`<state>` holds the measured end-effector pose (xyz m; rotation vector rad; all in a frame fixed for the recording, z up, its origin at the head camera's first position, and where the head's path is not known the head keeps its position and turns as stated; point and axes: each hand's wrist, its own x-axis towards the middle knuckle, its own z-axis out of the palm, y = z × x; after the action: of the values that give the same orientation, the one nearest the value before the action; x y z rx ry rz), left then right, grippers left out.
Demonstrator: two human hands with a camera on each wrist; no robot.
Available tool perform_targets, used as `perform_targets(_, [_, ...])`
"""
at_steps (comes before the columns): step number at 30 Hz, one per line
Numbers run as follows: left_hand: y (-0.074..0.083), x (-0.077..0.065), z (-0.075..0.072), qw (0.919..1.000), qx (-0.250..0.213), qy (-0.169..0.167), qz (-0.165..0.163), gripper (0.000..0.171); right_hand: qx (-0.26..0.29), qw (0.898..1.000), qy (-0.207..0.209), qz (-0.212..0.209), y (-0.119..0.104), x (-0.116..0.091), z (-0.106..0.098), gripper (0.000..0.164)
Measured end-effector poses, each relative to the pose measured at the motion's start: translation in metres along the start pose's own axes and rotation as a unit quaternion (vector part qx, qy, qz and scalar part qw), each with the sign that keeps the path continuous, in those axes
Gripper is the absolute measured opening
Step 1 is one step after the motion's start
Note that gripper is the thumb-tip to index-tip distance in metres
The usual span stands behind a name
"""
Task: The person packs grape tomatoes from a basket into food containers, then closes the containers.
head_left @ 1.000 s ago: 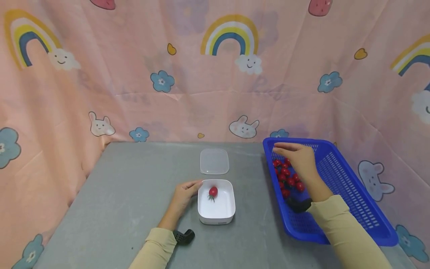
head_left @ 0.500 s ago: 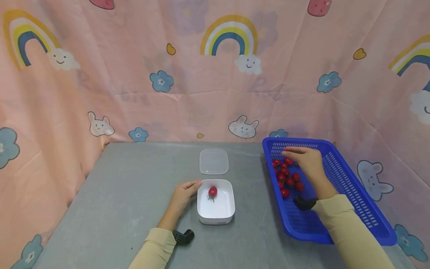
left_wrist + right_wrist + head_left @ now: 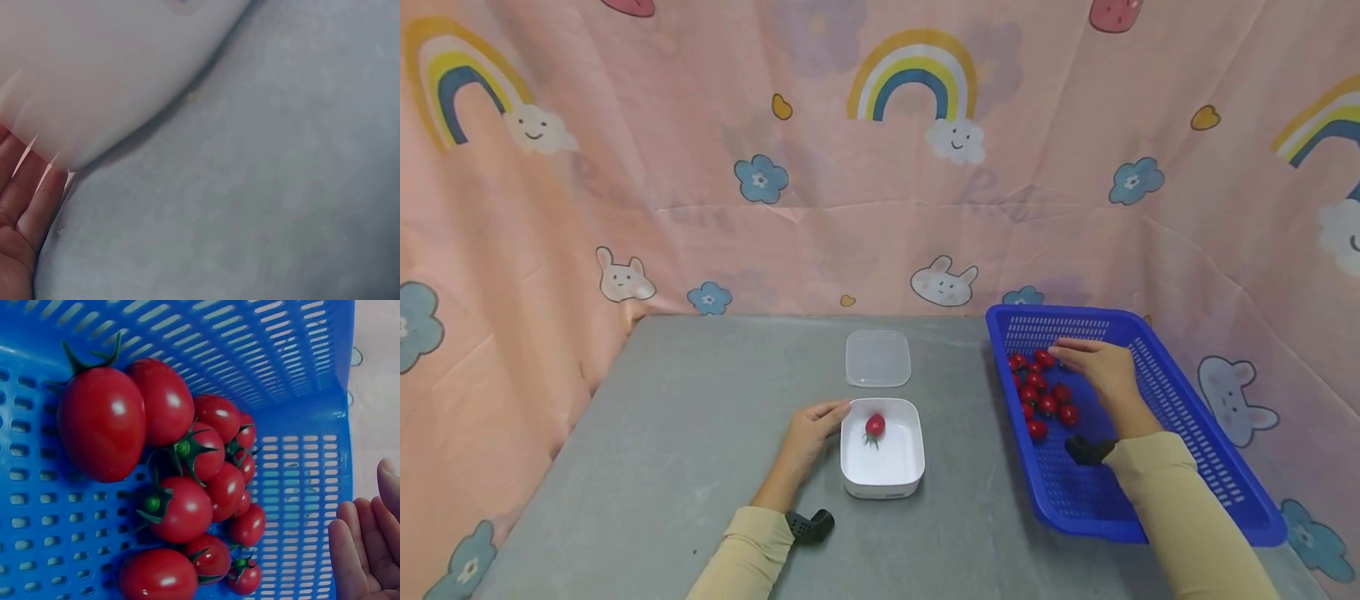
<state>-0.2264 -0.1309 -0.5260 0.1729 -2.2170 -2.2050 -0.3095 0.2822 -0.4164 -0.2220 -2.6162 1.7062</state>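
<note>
My left hand (image 3: 808, 429) rests its fingertips at the upper left corner of a white square container (image 3: 883, 492). In the left wrist view its straight fingers (image 3: 44, 200) lie against the container's wall; the thumb is out of sight there. One cherry tomato (image 3: 875, 426) with a green stem sits inside. My right hand (image 3: 1108, 371) hovers over a blue perforated basket (image 3: 1075, 530), beside several red cherry tomatoes (image 3: 1047, 405) heaped along its left side. Nothing lies between the right thumb and fingers, which stand apart in the right wrist view. Those fingers (image 3: 350, 562) look extended.
A clear plastic lid (image 3: 877, 358) lies flat on the grey table (image 3: 715, 467) behind the container. The basket's raised walls surround the tomatoes. A pink patterned curtain (image 3: 820, 242) hangs behind and along the sides of the table.
My right hand has moved right and slightly toward me over the basket, uncovering more tomatoes. The left hand, the container and the single tomato have stayed put.
</note>
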Motion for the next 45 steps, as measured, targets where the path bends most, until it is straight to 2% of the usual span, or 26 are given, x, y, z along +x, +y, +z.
perform_targets(7, [-0.001,0.000,0.000,1.0000,0.004,-0.003,0.001,0.031,-0.005,1.000,0.003,0.024,0.001,0.001,0.000,0.066])
perform_targets(13, [-0.002,0.001,-0.001,1.0000,0.003,-0.006,0.004,0.033,-0.020,0.995,-0.003,0.093,0.008,0.006,-0.005,0.069])
perform_targets(21, [0.000,0.001,-0.002,0.9999,0.004,-0.008,0.009,0.033,-0.056,0.985,-0.044,0.160,0.014,0.006,-0.011,0.078])
perform_targets(25, [0.001,0.000,-0.001,0.9999,-0.008,-0.008,0.004,0.032,-0.058,0.982,-0.058,0.168,0.017,0.005,-0.014,0.077])
perform_targets(31, [0.002,-0.001,0.000,1.0000,0.000,-0.005,0.005,0.032,-0.068,0.981,-0.085,0.163,0.025,0.005,-0.016,0.076])
perform_targets(41, [0.001,-0.001,-0.001,1.0000,-0.006,-0.005,0.000,0.032,-0.095,0.979,-0.095,0.156,0.034,0.005,-0.014,0.069])
perform_targets(45, [0.001,-0.001,-0.001,1.0000,0.000,-0.006,0.000,0.032,-0.111,0.974,-0.098,0.172,0.033,0.004,-0.014,0.069])
